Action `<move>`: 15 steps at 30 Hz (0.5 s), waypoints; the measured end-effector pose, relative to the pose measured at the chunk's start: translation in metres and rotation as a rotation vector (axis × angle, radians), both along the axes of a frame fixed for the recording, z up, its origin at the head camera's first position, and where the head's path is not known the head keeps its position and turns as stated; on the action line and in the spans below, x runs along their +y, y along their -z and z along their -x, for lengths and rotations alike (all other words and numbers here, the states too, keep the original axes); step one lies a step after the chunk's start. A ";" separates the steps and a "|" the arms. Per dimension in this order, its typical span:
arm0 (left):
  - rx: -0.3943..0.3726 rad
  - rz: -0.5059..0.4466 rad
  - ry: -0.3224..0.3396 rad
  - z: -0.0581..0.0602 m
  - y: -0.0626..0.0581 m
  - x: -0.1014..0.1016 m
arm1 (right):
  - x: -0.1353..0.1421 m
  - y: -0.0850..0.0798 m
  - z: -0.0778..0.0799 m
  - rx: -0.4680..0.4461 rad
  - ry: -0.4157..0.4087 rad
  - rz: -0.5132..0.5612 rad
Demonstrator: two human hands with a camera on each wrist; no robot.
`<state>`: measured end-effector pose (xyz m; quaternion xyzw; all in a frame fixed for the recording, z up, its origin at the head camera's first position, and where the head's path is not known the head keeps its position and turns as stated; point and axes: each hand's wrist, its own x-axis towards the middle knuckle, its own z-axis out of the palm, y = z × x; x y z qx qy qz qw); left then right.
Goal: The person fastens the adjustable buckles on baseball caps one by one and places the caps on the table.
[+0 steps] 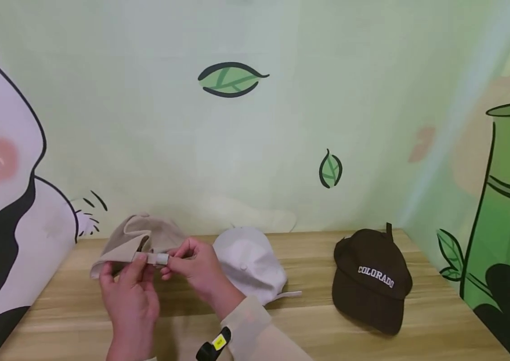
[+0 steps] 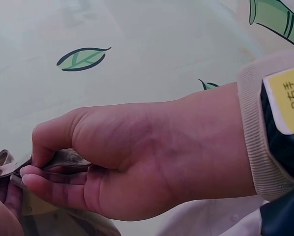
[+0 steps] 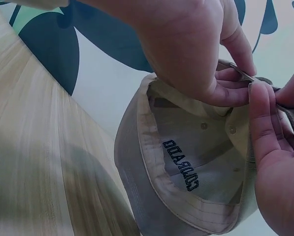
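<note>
- Landmark for all positions: the white cap [image 1: 241,260], which lies crown up on the wood-grain counter [image 1: 313,326], its strap end [image 1: 292,294] jutting out to the right.
- Beige cap [image 1: 157,230]: located directly left of the white cap, held in both hands. Whether any part of it bears on the counter cannot be determined.
- Interior of the beige cap, per the right wrist view: seams and eyelets visible; dark lettering [image 3: 182,165] shows in reverse on the inner face.
- Left hand [image 1: 130,298]: left of the white cap and lower in the head view than the beige cap. Thumb and fingers pinch the strap [image 1: 150,258] of the beige cap.
- Right hand [image 1: 202,268]: at the near left side of the white cap, overlapping its edge in the head view. Thumb and forefinger pinch together at the right end of the metal buckle [image 1: 162,258], which sits on the strap between the two hands.
- Right wrist: light sleeve [image 1: 264,328] and black band with a yellow label [image 1: 219,342], observed nearer the wearer than the white cap.
- Brown cap [image 1: 372,281]: well apart to the right of the white cap, on the counter, brim toward the wearer, marked "COLORADO" in white.
- Backdrop [image 1: 282,125]: behind the white cap, pale green, printed with leaves.
</note>
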<state>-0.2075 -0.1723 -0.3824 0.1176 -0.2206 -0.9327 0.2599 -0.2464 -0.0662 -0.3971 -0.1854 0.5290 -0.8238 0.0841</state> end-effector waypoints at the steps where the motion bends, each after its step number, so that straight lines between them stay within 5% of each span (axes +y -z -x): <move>1: -0.005 0.005 0.000 -0.001 0.001 -0.001 | -0.001 0.001 -0.001 -0.004 0.008 0.004; 6: -0.003 0.022 -0.004 -0.001 0.002 -0.001 | -0.002 0.002 -0.002 -0.019 0.022 0.036; 15: -0.018 0.029 -0.005 -0.003 0.001 -0.002 | -0.002 0.000 0.001 -0.036 -0.068 0.064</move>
